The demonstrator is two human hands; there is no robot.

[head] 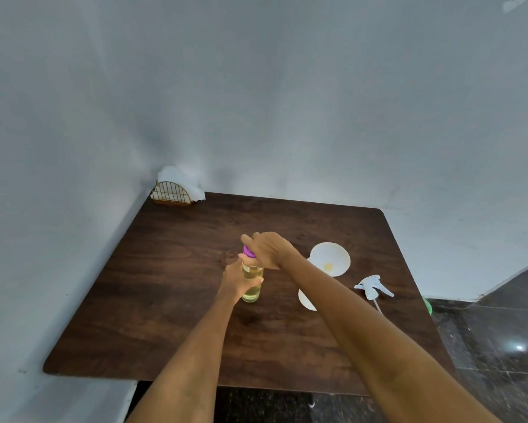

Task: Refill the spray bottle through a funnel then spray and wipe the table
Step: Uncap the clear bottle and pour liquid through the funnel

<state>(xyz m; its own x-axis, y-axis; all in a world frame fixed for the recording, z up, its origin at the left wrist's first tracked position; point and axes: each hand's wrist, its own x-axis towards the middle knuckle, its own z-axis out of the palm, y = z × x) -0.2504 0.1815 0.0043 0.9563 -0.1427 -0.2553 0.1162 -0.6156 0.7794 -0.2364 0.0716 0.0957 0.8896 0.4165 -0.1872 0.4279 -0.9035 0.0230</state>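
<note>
A clear bottle point(252, 285) of yellowish liquid stands upright in the middle of the dark wooden table point(171, 294). My left hand point(237, 279) is wrapped around its body. My right hand point(267, 249) grips the purple cap point(248, 251) on its top from above. To the right a white funnel point(329, 258) sits in a white bottle point(306, 299) that my right forearm mostly hides. The white spray head point(374, 286) with its thin dip tube lies on the table further right.
A gold wire holder with white napkins point(174, 190) stands in the far left corner against the wall. Walls close the table's left and far sides. A green object point(428, 305) shows past the right edge, above a dark tiled floor.
</note>
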